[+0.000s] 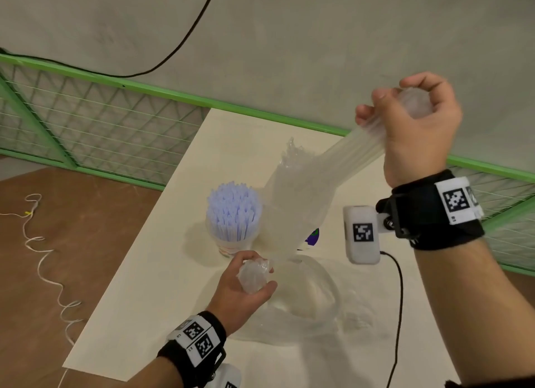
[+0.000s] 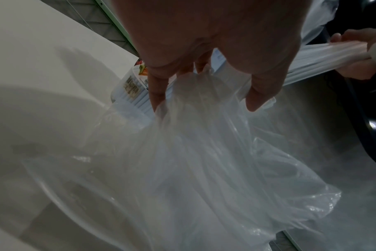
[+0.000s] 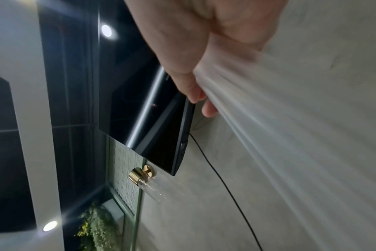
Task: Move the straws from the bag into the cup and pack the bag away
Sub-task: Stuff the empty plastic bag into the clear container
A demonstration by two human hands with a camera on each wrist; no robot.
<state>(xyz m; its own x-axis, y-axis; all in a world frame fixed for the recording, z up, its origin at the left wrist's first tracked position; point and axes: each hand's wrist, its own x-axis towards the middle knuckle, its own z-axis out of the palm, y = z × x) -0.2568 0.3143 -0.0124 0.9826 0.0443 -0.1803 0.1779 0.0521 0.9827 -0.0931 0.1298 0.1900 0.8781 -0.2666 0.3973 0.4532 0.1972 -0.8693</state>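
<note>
Right hand point(image 1: 417, 124), raised, has its fingers closed round a bundle of clear straws point(image 1: 356, 149) half out of the bag point(image 1: 292, 202). Bundle's long axis slopes down-left to the left hand point(image 1: 246, 283), fingers clenched on the bag's bunched end. Cup point(image 1: 231, 246), already filled, stands on the surface just left of the bag, nearer the left hand

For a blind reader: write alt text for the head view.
Both hands stretch a clear plastic bag above a pale table: right hand high, left hand low. Beside it stands a cup full of straws.

Cream table point(image 1: 139, 295): cup point(image 1: 233, 244), bowl point(image 1: 315, 295).
</note>
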